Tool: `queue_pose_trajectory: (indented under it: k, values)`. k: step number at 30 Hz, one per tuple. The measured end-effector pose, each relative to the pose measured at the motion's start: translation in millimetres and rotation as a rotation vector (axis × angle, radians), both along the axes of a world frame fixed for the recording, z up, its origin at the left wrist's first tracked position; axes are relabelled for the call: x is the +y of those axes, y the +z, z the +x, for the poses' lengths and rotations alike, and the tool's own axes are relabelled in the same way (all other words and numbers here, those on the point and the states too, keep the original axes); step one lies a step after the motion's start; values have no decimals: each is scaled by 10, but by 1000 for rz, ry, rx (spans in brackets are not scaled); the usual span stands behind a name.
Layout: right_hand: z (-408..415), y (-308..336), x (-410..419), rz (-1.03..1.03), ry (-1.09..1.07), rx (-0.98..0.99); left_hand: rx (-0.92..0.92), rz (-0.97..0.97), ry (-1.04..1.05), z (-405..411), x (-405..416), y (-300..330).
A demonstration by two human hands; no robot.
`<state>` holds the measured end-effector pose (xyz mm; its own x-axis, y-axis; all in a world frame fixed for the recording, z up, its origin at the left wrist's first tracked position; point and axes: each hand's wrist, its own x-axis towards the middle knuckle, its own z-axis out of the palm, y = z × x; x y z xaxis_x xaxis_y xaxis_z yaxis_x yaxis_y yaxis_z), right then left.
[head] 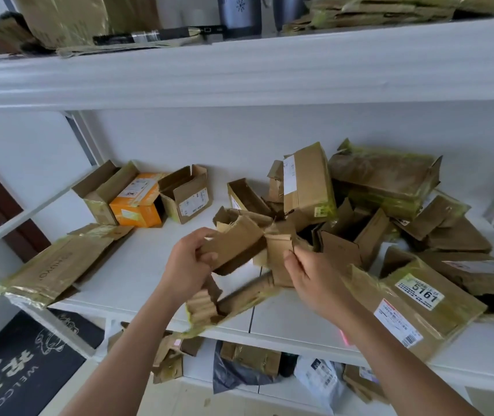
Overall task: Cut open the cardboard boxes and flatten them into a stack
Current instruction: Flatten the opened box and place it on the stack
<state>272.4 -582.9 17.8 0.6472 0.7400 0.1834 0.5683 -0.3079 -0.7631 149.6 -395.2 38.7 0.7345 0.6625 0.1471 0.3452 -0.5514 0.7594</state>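
Note:
I hold a small torn-open brown cardboard box [239, 241] above the white shelf [137, 265]. My left hand [187, 262] grips its left flap, thumb on top. My right hand [308, 274] pinches the box's ragged right edge. Under the hands lies a flattened, crumpled piece of cardboard [233, 298] at the shelf's front edge. A flattened taped box [56, 265] rests at the left, overhanging the edge. Several unflattened boxes [308, 184] are heaped to the right. No cutting tool shows in either hand.
An orange box [137, 202] and two open brown boxes [188, 193] stand at the back left. A labelled box marked 5161 [414, 301] lies at the right front. Flat cardboard [384, 10] and a dark rod-like thing [155, 34] sit on the upper shelf. Bags and boxes [251, 361] fill the lower shelf.

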Motion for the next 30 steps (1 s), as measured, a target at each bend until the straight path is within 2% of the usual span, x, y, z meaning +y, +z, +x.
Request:
queue_pose_trajectory:
  k: [1,4,6,8,13,18,21,24,27,30]
  values:
    - [-1,-13,-2,4,-15,29,-35,3,95,2,22,-38]
    - [6,-108,-4,-4,-78,63,-95,171,411,-16,29,-127]
    - [23,-164,-24,-11,-118,67,-40,189,511,-53,37,-204]
    - [34,-204,-46,-7,-130,82,71,109,521,-98,45,-286]
    - [16,-213,-86,13,-111,81,161,-344,447,-89,48,-395]
    - [-30,-181,-109,-15,-7,60,281,-225,450,-87,142,-522]
    - [-33,-127,-124,21,10,65,209,-271,385,-126,114,-460]
    - [74,-123,-136,36,-20,-37,40,-451,311,-236,174,-404]
    - [189,-184,-155,-28,-80,-200,-176,-762,254,-433,308,-444]
    - [155,-275,-177,-294,35,-211,-215,-1095,214,-637,288,-619]
